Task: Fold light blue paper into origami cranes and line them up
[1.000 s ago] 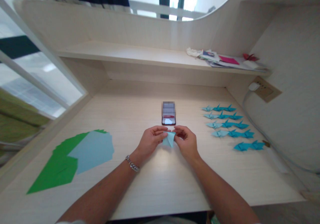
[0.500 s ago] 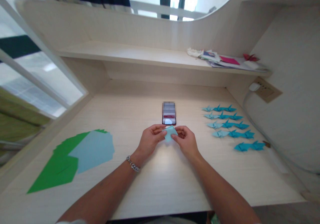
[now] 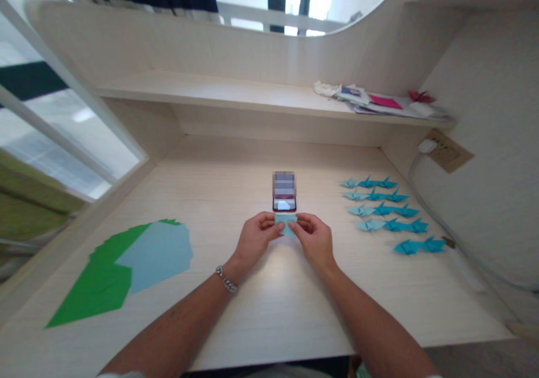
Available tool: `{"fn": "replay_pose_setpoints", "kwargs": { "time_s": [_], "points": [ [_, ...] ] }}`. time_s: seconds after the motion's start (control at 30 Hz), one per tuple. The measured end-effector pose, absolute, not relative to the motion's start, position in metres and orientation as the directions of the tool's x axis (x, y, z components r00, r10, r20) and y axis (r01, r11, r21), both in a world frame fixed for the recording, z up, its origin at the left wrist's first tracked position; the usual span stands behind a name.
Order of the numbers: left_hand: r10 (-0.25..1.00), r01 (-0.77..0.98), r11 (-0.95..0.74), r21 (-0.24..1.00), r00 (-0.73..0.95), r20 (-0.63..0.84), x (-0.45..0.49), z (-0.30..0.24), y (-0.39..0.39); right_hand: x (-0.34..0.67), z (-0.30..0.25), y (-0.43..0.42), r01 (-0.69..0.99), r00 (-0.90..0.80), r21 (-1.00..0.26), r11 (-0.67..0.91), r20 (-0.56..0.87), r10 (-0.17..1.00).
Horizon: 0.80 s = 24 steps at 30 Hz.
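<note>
My left hand (image 3: 256, 238) and my right hand (image 3: 314, 238) meet at the middle of the desk, both pinching a small folded piece of light blue paper (image 3: 286, 222) between fingers and thumbs. The paper is held just above the desktop, its top edge level. Directly behind it lies a phone (image 3: 284, 191) with its screen lit. A metal bracelet (image 3: 226, 281) circles my left wrist.
Sheets of green paper (image 3: 95, 285) and light blue paper (image 3: 158, 253) lie at the left of the desk (image 3: 261, 310). Several folded blue paper cranes (image 3: 389, 212) stand in rows at the right. Papers (image 3: 379, 103) lie on the shelf; a wall socket (image 3: 446, 150) with cable is at right.
The paper went from a downward-pointing triangle to a flatter, squarer shape as my fingers turned and folded it. Both hands stayed at the same spot.
</note>
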<state>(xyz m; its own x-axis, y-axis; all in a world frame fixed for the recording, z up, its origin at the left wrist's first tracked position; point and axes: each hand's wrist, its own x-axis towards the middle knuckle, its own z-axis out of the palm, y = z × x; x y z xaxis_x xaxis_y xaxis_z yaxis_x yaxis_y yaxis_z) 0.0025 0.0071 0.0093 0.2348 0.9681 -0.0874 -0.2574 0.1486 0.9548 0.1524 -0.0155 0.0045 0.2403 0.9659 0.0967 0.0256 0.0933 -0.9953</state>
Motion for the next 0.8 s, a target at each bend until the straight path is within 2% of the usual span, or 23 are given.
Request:
{"fn": "replay_pose_setpoints", "kwargs": {
  "time_s": [0.17, 0.4, 0.57, 0.8],
  "points": [
    [0.965, -0.231, 0.080, 0.970, 0.260, -0.017, 0.005, 0.009, 0.004, 0.155, 0.005, -0.016, 0.148, 0.252, -0.982, 0.114, 0.149, 0.956],
    [0.951, -0.158, 0.015, 0.987, 0.308, 0.034, 0.008, 0.010, 0.002, 0.155, 0.013, -0.019, 0.284, 0.202, -0.930, 0.235, 0.298, 0.933],
    [0.954, -0.156, -0.013, 0.988, 0.294, 0.059, 0.009, 0.010, 0.001, 0.154, 0.014, -0.020, 0.309, 0.186, -0.916, 0.257, 0.323, 0.928],
    [0.962, -0.214, 0.048, 0.976, 0.272, 0.012, 0.010, 0.009, 0.001, 0.154, 0.013, -0.020, 0.282, 0.176, -0.925, 0.253, 0.309, 0.935]
  ]
}}
